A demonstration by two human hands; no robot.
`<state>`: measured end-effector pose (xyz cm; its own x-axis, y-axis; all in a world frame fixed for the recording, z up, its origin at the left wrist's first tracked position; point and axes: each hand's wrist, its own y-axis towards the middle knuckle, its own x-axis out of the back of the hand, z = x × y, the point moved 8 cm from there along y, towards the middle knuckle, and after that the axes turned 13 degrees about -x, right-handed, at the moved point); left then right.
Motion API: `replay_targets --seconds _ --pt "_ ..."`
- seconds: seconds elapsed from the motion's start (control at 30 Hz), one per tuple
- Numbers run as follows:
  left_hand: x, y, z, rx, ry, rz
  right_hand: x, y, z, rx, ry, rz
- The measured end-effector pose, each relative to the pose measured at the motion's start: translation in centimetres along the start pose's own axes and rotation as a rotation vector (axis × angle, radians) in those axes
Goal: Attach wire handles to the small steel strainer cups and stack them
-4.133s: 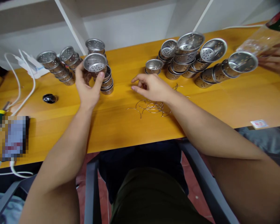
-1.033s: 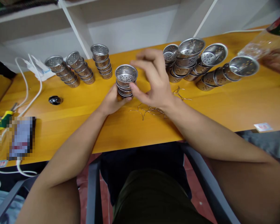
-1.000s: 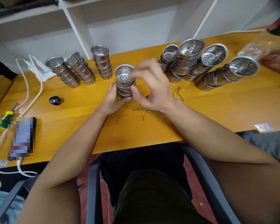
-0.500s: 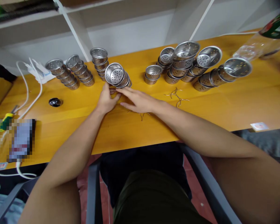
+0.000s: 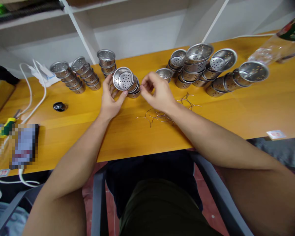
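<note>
A leaning stack of perforated metal cups point(image 5: 123, 79) stands at the middle of the table. My left hand point(image 5: 111, 101) grips its left side, with the thumb across the front and the fingers around the near-left edge. Just right of the same stack is my right hand point(image 5: 159, 92), its fingers curled and thumb drawn in; whatever may be between the fingertips is too small to make out. Thin curved metal wires point(image 5: 149, 118) lie in a loose pile below my right hand and partly behind its wrist. A short cup stack point(image 5: 164, 72) is partly hidden by that hand.
More perforated cup stacks stand behind to the left point(image 5: 61, 68) and right point(image 5: 199, 54). A clear bottle point(image 5: 266, 49) is at far right. Toward the left are a shiny black round object point(image 5: 59, 107), white cables point(image 5: 27, 85), a screwdriver point(image 5: 8, 127) and a blurred-out phone point(image 5: 24, 146).
My right hand has moved up and right, away from the front of the stack, and its fingers have curled. My left hand has come up around the stack's side. More wires now show.
</note>
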<state>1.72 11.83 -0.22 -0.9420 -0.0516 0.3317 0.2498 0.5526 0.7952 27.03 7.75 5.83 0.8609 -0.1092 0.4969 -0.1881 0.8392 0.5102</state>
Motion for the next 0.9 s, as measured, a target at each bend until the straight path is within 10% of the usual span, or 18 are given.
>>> replay_targets --seconds 0.23,0.9 --pt "-0.7 0.0 0.8 -0.056 -0.044 -0.009 -2.5 1.7 -4.0 0.042 0.122 0.180" --pt "-0.9 0.3 1.1 0.037 0.000 0.102 -3.1 2.2 -5.0 -0.070 0.132 0.185"
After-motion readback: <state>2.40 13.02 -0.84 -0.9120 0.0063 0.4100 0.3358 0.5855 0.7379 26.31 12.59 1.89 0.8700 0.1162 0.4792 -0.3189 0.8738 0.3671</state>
